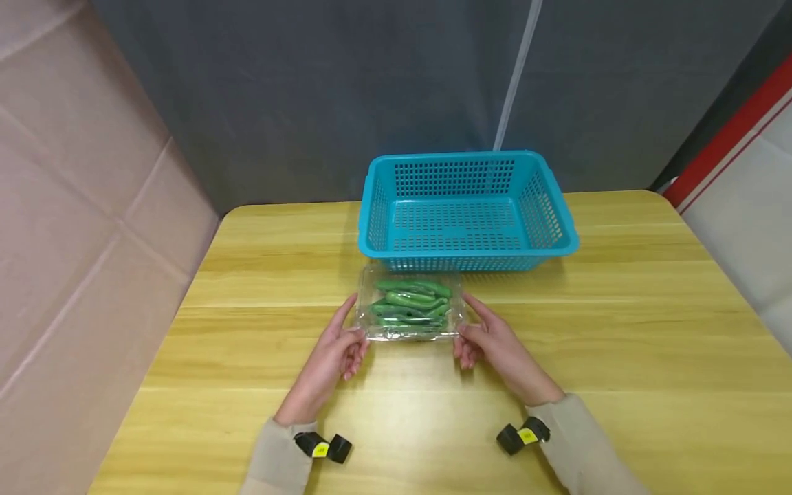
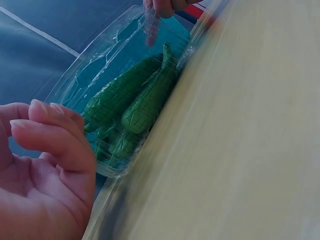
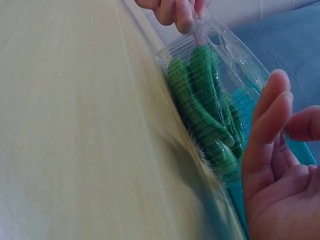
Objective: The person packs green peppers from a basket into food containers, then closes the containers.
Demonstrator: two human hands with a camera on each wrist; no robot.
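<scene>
A clear plastic box with several long green peppers inside is held between both hands, close in front of the blue basket. My left hand grips the box's left side, thumb at the near corner and index finger along the edge. On the opposite side my right hand pinches the box in the same way. In the left wrist view the peppers show through the wrinkled clear plastic. From the right wrist view the box appears tilted because of the camera angle.
A blue perforated plastic basket with nothing inside stands at the back of the wooden table. Behind the table hangs a dark grey cloth. Pale padded panels rise on the left.
</scene>
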